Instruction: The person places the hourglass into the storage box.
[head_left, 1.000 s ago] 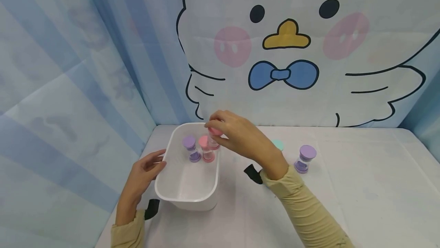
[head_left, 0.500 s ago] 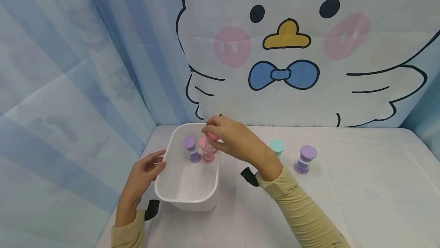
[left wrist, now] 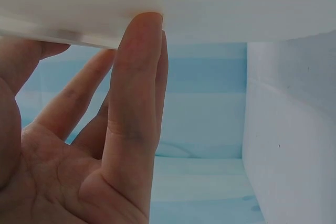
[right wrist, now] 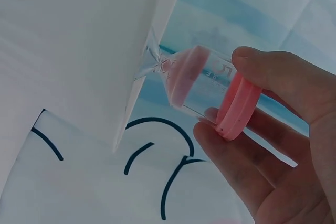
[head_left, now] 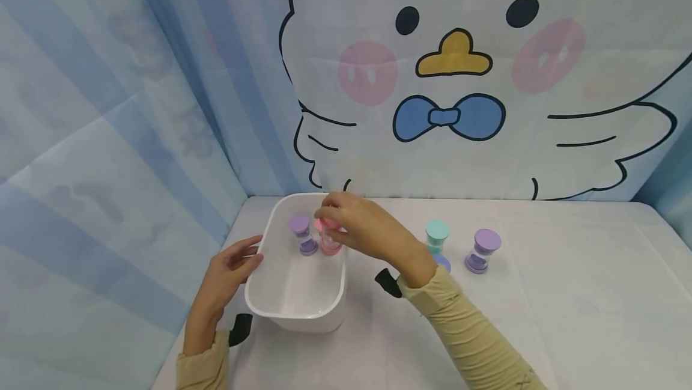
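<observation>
My right hand (head_left: 373, 228) pinches a pink-capped hourglass (right wrist: 207, 85) by its cap, over the far right part of a white plastic bin (head_left: 294, 316). In the right wrist view the hourglass's clear glass dips behind the bin wall, pinkish sand inside it. A second pink hourglass is mostly hidden behind the hand and the held one. Beside them in the bin stands a purple hourglass (head_left: 303, 234). My left hand (head_left: 229, 270) touches the bin's left side; in the left wrist view its fingers (left wrist: 134, 77) extend up against the white wall.
Right of the bin on the white table stand a teal hourglass (head_left: 437, 231) and a purple one (head_left: 483, 250). A blue cap (head_left: 441, 262) shows partly behind the right wrist. A printed cartoon curtain (head_left: 449, 167) hangs behind the table's far edge.
My right hand has moved slightly left and down, lowering the pink hourglass into the bin. The teal hourglass and blue cap have come into sight. The left hand stays put.
</observation>
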Tool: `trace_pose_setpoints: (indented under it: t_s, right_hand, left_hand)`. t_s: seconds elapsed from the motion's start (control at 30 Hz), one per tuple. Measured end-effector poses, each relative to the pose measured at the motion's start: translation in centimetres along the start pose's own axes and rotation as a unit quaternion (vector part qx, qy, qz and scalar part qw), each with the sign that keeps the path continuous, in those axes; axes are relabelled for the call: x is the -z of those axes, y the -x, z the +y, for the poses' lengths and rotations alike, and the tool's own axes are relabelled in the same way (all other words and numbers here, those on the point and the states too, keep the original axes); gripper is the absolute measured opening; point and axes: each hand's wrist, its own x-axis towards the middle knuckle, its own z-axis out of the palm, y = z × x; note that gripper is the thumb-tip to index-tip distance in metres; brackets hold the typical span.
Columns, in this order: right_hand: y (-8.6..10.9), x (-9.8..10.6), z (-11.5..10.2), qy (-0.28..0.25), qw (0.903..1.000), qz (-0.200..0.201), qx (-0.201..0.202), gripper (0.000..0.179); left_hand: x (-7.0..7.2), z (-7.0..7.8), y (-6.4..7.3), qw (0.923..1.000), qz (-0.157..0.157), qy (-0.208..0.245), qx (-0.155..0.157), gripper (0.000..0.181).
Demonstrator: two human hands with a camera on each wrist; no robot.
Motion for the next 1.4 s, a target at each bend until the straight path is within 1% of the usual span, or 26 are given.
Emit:
trace_pose_setpoints:
  t_s: [0.27,0.47,0.7,1.07,1.27,1.4]
  right_hand:
    - [0.0,-1.1,0.1,0.000,0.9998,-0.018,-0.006,0.023]
    - [-0.1,-1.9,0.2,0.004,0.9992,-0.038,-0.014,0.026]
    - [-0.2,-2.8,0.4,0.005,0.9988,-0.046,-0.013,0.027]
    - [-0.5,-4.0,0.5,-0.003,0.9968,-0.070,-0.039,0.026]
    - [-0.7,-4.4,0.6,0.001,0.9967,-0.073,-0.036,0.022]
    - [-0.8,-4.7,0.6,0.004,0.9964,-0.076,-0.036,0.023]
  left_hand:
    - [-0.1,0.1,-0.1,1.0000,0.002,-0.003,0.003,0.051]
    - [-0.1,0.0,0.0,1.0000,0.001,-0.004,0.001,0.050]
    - [-0.1,0.0,0.0,1.0000,0.000,-0.004,-0.004,0.050]
    - [0.0,0.0,0.0,1.0000,-0.001,0.003,-0.008,0.051]
    - [0.0,0.0,0.0,0.9999,-0.002,-0.002,-0.012,0.050]
    - [0.0,-0.1,0.0,0.9999,-0.001,-0.002,-0.010,0.051]
